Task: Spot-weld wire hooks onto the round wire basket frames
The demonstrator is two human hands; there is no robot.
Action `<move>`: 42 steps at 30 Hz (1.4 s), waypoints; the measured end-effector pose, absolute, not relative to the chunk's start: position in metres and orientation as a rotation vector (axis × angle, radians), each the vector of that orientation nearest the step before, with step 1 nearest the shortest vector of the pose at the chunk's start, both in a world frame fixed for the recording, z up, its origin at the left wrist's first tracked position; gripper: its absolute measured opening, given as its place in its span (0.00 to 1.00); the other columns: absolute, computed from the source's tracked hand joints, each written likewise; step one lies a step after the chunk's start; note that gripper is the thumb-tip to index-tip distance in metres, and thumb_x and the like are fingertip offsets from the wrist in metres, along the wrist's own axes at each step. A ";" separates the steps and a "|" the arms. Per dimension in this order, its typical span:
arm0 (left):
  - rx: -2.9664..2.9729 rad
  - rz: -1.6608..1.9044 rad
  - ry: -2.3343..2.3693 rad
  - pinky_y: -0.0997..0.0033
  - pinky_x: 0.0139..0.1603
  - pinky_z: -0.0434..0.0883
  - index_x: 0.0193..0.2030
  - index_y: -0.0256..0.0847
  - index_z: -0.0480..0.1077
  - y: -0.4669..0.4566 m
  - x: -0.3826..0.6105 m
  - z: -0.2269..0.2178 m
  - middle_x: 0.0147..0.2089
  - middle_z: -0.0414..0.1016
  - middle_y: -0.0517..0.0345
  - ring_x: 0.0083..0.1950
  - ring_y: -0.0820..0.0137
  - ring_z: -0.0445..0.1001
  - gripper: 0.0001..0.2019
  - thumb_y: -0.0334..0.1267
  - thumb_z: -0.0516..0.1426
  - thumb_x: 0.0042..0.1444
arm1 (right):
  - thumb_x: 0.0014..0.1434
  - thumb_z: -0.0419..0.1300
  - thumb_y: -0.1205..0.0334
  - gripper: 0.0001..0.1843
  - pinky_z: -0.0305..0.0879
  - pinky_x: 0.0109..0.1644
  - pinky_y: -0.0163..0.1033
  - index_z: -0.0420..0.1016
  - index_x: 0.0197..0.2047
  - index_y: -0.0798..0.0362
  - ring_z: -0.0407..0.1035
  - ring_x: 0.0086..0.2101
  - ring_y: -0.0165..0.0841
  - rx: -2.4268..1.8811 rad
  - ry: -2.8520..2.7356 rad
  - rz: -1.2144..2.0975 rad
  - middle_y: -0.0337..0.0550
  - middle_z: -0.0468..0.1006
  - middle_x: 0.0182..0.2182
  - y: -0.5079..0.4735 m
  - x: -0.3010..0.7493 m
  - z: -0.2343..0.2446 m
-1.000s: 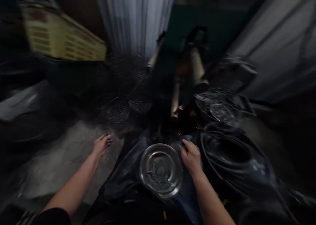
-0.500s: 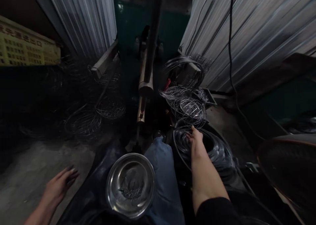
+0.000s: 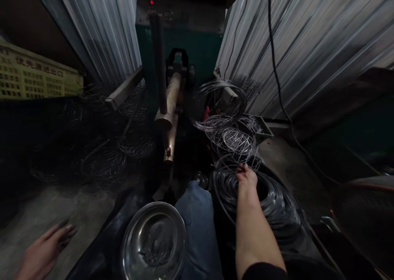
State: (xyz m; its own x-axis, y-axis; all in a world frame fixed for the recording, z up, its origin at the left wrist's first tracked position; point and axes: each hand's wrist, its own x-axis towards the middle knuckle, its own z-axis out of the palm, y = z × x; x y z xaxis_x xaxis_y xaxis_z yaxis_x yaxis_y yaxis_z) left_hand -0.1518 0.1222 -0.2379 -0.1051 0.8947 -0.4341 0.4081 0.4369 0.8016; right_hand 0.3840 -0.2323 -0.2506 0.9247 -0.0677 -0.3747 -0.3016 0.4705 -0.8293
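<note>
My right hand (image 3: 247,176) reaches forward, its fingers closed at the near edge of a pile of round wire frames (image 3: 237,140); they seem to pinch a wire there, though the grip is dim. Just below this hand lies a large coil of dark wire (image 3: 277,196). Out to the left, my left hand (image 3: 43,247) hovers over the floor with loosely bent fingers and nothing visible in it. A shiny metal bowl (image 3: 131,235) rests on my lap, with small thin bits of metal (image 3: 156,251) inside.
Ahead stands a green machine (image 3: 197,46) with copper-coloured horizontal arms (image 3: 174,91) and a dark upright bar (image 3: 159,62). More wire frames (image 3: 106,161) lie at left, below a yellow crate (image 3: 40,75). A black cable (image 3: 277,75) hangs at right before corrugated sheets (image 3: 332,38).
My right hand's fingers have closed at the edge of the wire pile. My left hand has shifted left and down in view. The camera has tilted up slightly, showing more of the machine.
</note>
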 end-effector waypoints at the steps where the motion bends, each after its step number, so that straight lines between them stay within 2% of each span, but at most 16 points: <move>1: 1.086 0.621 1.649 0.79 0.33 0.72 0.29 0.50 0.71 0.124 -0.140 -0.232 0.26 0.78 0.69 0.32 0.72 0.77 0.08 0.40 0.60 0.38 | 0.64 0.58 0.57 0.11 0.69 0.30 0.33 0.71 0.42 0.56 0.69 0.28 0.25 -1.059 0.380 0.121 0.38 0.74 0.33 -0.236 0.380 -0.245; 4: 1.135 0.626 1.547 0.80 0.35 0.72 0.35 0.49 0.73 0.131 -0.108 -0.218 0.26 0.78 0.69 0.33 0.73 0.76 0.12 0.38 0.61 0.39 | 0.59 0.64 0.59 0.12 0.61 0.23 0.26 0.64 0.30 0.54 0.61 0.19 0.20 -1.002 0.328 0.057 0.28 0.68 0.22 -0.252 0.361 -0.226; 7: 1.406 0.603 1.474 0.75 0.39 0.72 0.41 0.50 0.75 0.130 -0.079 -0.206 0.29 0.78 0.69 0.38 0.68 0.76 0.19 0.40 0.65 0.37 | 0.50 0.69 0.62 0.18 0.61 0.24 0.25 0.61 0.27 0.53 0.59 0.17 0.18 -0.964 0.250 0.035 0.27 0.68 0.20 -0.277 0.324 -0.204; 10: 1.473 0.638 1.214 0.71 0.43 0.71 0.44 0.46 0.76 0.109 -0.051 -0.186 0.35 0.79 0.64 0.41 0.65 0.75 0.27 0.41 0.69 0.32 | 0.41 0.72 0.63 0.17 0.62 0.22 0.29 0.66 0.27 0.52 0.59 0.15 0.20 -0.993 0.156 0.112 0.30 0.72 0.20 -0.305 0.273 -0.182; 12: 1.425 0.588 0.978 0.67 0.45 0.71 0.47 0.42 0.75 0.086 -0.037 -0.169 0.41 0.79 0.57 0.43 0.63 0.75 0.33 0.41 0.71 0.28 | 0.35 0.74 0.63 0.18 0.58 0.18 0.28 0.70 0.28 0.52 0.58 0.13 0.21 -1.119 0.017 0.228 0.32 0.73 0.19 -0.316 0.237 -0.166; 14: 1.342 0.478 0.766 0.65 0.45 0.72 0.51 0.42 0.74 0.061 -0.027 -0.154 0.49 0.76 0.50 0.48 0.58 0.74 0.39 0.36 0.72 0.24 | 0.36 0.74 0.61 0.17 0.50 0.13 0.26 0.72 0.28 0.52 0.58 0.12 0.21 -1.248 -0.058 0.319 0.35 0.73 0.19 -0.316 0.203 -0.147; 16: 1.290 0.438 0.551 0.64 0.48 0.71 0.56 0.46 0.72 0.043 -0.023 -0.144 0.58 0.71 0.47 0.57 0.54 0.70 0.47 0.32 0.73 0.20 | 0.38 0.73 0.59 0.15 0.52 0.13 0.28 0.75 0.30 0.53 0.61 0.13 0.24 -1.332 -0.180 0.427 0.38 0.74 0.21 -0.301 0.173 -0.127; 18: 1.241 0.452 0.396 0.64 0.52 0.70 0.61 0.49 0.67 0.035 -0.025 -0.139 0.62 0.66 0.47 0.61 0.52 0.66 0.52 0.30 0.73 0.19 | 0.44 0.71 0.58 0.12 0.56 0.16 0.29 0.77 0.31 0.54 0.63 0.16 0.26 -1.400 -0.366 0.573 0.39 0.73 0.22 -0.271 0.148 -0.110; 20: 1.178 0.510 0.372 0.64 0.51 0.70 0.61 0.49 0.66 0.041 -0.031 -0.140 0.58 0.70 0.49 0.58 0.56 0.69 0.50 0.29 0.72 0.25 | 0.50 0.67 0.57 0.09 0.60 0.20 0.30 0.76 0.31 0.54 0.62 0.18 0.25 -1.431 -0.583 0.688 0.37 0.72 0.22 -0.232 0.130 -0.099; 22: 1.110 0.585 0.445 0.67 0.48 0.71 0.58 0.46 0.68 0.058 -0.035 -0.146 0.48 0.74 0.53 0.49 0.63 0.73 0.42 0.28 0.71 0.30 | 0.52 0.64 0.58 0.08 0.62 0.24 0.31 0.76 0.32 0.53 0.63 0.22 0.26 -1.455 -0.753 0.712 0.36 0.71 0.24 -0.190 0.119 -0.096; 25: 1.029 0.637 0.568 0.73 0.39 0.71 0.54 0.43 0.69 0.092 -0.035 -0.162 0.42 0.75 0.57 0.40 0.70 0.74 0.36 0.27 0.69 0.33 | 0.52 0.62 0.58 0.07 0.62 0.29 0.31 0.74 0.31 0.53 0.64 0.25 0.27 -1.522 -0.846 0.658 0.36 0.71 0.24 -0.134 0.114 -0.108; 28: 0.979 0.611 0.655 0.76 0.33 0.70 0.51 0.42 0.71 0.120 -0.022 -0.178 0.40 0.75 0.58 0.36 0.72 0.75 0.33 0.28 0.69 0.33 | 0.51 0.60 0.56 0.09 0.59 0.25 0.32 0.73 0.32 0.53 0.61 0.21 0.26 -1.548 -0.769 0.661 0.33 0.68 0.20 -0.097 0.115 -0.123; 33: 0.917 0.534 0.715 0.75 0.31 0.69 0.51 0.43 0.71 0.136 0.018 -0.196 0.37 0.76 0.59 0.32 0.74 0.74 0.31 0.31 0.69 0.36 | 0.51 0.59 0.52 0.13 0.54 0.19 0.32 0.71 0.34 0.53 0.57 0.15 0.27 -1.630 -0.593 0.555 0.30 0.63 0.14 -0.079 0.122 -0.130; 36: 0.847 0.503 0.749 0.75 0.30 0.67 0.51 0.43 0.71 0.138 0.041 -0.206 0.35 0.76 0.59 0.31 0.74 0.74 0.31 0.32 0.69 0.35 | 0.51 0.59 0.54 0.12 0.58 0.22 0.33 0.74 0.35 0.54 0.61 0.18 0.29 -1.738 -0.651 0.395 0.34 0.68 0.17 -0.074 0.126 -0.126; 40: 0.745 0.484 0.746 0.76 0.29 0.65 0.44 0.41 0.71 0.141 0.066 -0.222 0.31 0.74 0.60 0.28 0.75 0.73 0.28 0.33 0.70 0.31 | 0.53 0.57 0.56 0.13 0.65 0.33 0.36 0.77 0.37 0.54 0.69 0.27 0.33 -1.869 -0.768 0.190 0.41 0.77 0.25 -0.062 0.132 -0.125; 42: 0.719 0.501 0.756 0.76 0.29 0.64 0.41 0.41 0.71 0.141 0.076 -0.230 0.30 0.73 0.61 0.27 0.76 0.71 0.26 0.35 0.70 0.30 | 0.53 0.56 0.56 0.15 0.66 0.35 0.37 0.77 0.40 0.55 0.70 0.26 0.33 -1.902 -0.787 0.140 0.43 0.78 0.28 -0.056 0.134 -0.127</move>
